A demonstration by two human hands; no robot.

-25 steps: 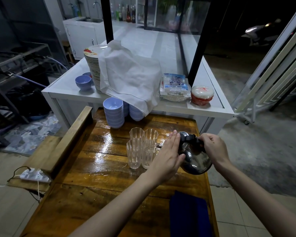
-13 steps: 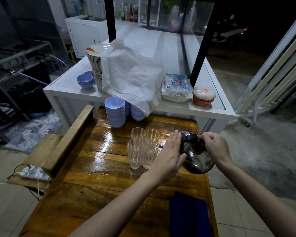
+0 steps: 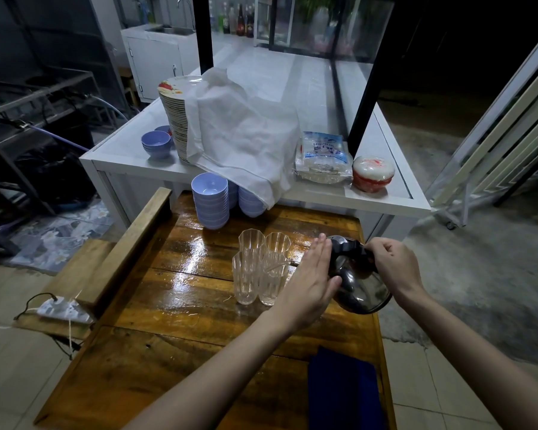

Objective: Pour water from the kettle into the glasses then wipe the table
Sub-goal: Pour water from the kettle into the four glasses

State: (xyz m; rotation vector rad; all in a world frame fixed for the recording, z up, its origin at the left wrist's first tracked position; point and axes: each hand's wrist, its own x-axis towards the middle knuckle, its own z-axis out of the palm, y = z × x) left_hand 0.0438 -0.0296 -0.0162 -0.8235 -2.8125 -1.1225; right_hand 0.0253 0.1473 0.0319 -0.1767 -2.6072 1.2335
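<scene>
A shiny dark metal kettle (image 3: 362,290) hangs tilted to the left over the right side of the wet wooden table (image 3: 174,305). Its thin spout reaches over the near right glass. My right hand (image 3: 393,265) grips the kettle's black handle from the right. My left hand (image 3: 308,280) lies flat, fingers together, against the kettle's left side and lid. Several ribbed clear glasses (image 3: 255,274) stand close together just left of the kettle. A folded dark blue cloth (image 3: 343,389) lies at the table's near right edge.
Stacks of lilac bowls (image 3: 210,201) stand at the table's far end under a white counter (image 3: 385,200). On the counter are a plate stack (image 3: 176,119) draped with a white cloth (image 3: 243,135), a plastic packet and a red-and-white tub. A power strip (image 3: 61,310) lies on the bench at left.
The view has shifted slightly. Both hands stay on the kettle, which remains tilted toward the glasses in much the same place.
</scene>
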